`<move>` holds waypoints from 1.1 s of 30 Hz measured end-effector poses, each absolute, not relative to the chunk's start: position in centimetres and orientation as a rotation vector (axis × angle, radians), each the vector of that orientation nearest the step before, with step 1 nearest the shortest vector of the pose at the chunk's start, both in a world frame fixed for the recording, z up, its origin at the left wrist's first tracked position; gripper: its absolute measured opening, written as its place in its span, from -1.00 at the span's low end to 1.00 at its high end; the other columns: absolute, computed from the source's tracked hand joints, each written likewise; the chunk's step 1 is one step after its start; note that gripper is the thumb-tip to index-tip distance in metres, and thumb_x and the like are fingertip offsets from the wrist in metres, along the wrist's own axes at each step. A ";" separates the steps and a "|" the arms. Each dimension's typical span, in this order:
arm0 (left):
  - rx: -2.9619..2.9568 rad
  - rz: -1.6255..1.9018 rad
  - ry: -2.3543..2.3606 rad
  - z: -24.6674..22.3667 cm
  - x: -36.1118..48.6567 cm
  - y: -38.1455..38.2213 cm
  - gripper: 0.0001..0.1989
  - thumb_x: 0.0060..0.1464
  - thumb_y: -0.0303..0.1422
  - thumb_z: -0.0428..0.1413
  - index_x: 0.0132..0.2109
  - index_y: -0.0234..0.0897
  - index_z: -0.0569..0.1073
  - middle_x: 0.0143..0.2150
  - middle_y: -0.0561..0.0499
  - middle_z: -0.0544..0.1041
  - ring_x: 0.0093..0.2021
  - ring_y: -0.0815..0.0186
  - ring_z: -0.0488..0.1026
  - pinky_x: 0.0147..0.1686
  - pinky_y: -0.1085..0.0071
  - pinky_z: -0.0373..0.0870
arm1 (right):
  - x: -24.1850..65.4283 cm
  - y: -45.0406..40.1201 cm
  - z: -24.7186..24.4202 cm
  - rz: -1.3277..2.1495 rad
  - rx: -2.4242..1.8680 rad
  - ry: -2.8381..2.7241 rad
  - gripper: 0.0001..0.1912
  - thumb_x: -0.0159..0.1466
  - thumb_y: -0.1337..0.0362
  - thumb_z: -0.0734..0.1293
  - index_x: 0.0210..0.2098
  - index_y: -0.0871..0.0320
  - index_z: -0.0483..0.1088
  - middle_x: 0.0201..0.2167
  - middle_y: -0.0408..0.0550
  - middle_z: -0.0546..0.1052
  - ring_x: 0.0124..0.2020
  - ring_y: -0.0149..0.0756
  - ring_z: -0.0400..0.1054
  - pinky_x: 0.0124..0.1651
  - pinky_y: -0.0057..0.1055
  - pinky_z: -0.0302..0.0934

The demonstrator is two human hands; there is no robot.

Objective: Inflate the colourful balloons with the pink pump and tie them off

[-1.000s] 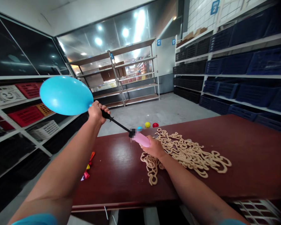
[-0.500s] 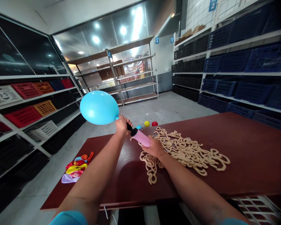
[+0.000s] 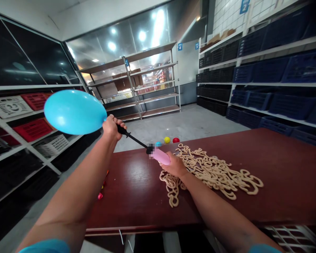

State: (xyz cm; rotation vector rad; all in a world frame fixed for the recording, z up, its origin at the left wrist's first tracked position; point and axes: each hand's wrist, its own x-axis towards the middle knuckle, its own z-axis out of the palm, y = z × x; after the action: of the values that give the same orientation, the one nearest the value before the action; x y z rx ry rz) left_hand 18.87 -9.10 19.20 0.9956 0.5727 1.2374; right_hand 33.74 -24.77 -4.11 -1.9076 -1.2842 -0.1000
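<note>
A large blue balloon [image 3: 75, 111] is inflated at the left, its neck pinched at my left hand [image 3: 112, 128]. That hand is closed around the black nozzle end of a hand balloon pump [image 3: 160, 155]. My right hand [image 3: 175, 165] grips the pump's pink barrel above the table. Between the hands the thin black rod shows, pulled out. Beneath and beyond my right hand lies a spread pile of beige, curly cord-like pieces [image 3: 213, 172]. Uninflated balloons [image 3: 100, 196] lie at the table's left, mostly hidden behind my left forearm.
The dark red table [image 3: 137, 196] spans the front. Small yellow [image 3: 167, 140], red [image 3: 176, 140] and blue [image 3: 158, 143] round things show past its far edge. Shelves with red crates [image 3: 34, 129] stand left, blue crates [image 3: 255, 100] right.
My left hand has moved left, drawing the pump's rod out of the barrel. The blue balloon has shifted left and looks bigger. My right hand stays nearly in place.
</note>
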 end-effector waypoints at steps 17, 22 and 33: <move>1.003 1.100 0.630 10.5 26.0 -13.6 -0.64 0.04 -0.20 -0.10 -0.60 -0.22 -0.02 -0.74 0.13 0.07 -0.76 0.44 0.10 -0.75 0.49 0.09 | 34.2 -24.8 -4.9 -0.136 -1.956 -1.269 -0.61 -0.01 0.02 0.32 -0.27 0.09 0.27 -0.44 -0.07 0.47 -0.44 -0.26 0.35 -0.44 -0.40 0.08; 0.962 1.136 0.599 11.8 23.8 -12.4 -0.65 0.02 -0.23 -0.08 -0.59 -0.22 -0.04 -0.72 0.14 0.05 -0.76 0.44 0.10 -0.73 0.47 0.12 | 34.0 -24.8 -4.4 -0.095 -1.935 -1.290 -0.60 -0.02 0.04 0.33 -0.24 0.09 0.28 -0.41 -0.08 0.47 -0.40 -0.27 0.36 -0.41 -0.42 0.09; 1.018 1.235 0.532 20.7 19.0 -9.1 -0.66 -0.01 -0.28 -0.04 -0.57 -0.22 -0.06 -0.72 0.14 0.04 -0.75 0.45 0.08 -0.75 0.50 0.09 | 33.9 -24.2 -5.0 -0.097 -1.880 -1.286 -0.56 -0.03 0.06 0.34 -0.20 0.09 0.27 -0.40 -0.09 0.46 -0.39 -0.25 0.36 -0.38 -0.38 0.13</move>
State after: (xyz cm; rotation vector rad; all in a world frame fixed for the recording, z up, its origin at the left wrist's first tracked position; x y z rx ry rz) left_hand 19.04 -9.07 20.68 1.0182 0.5324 1.2348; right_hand 33.85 -24.21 -4.98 -1.8796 -1.2859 -0.0975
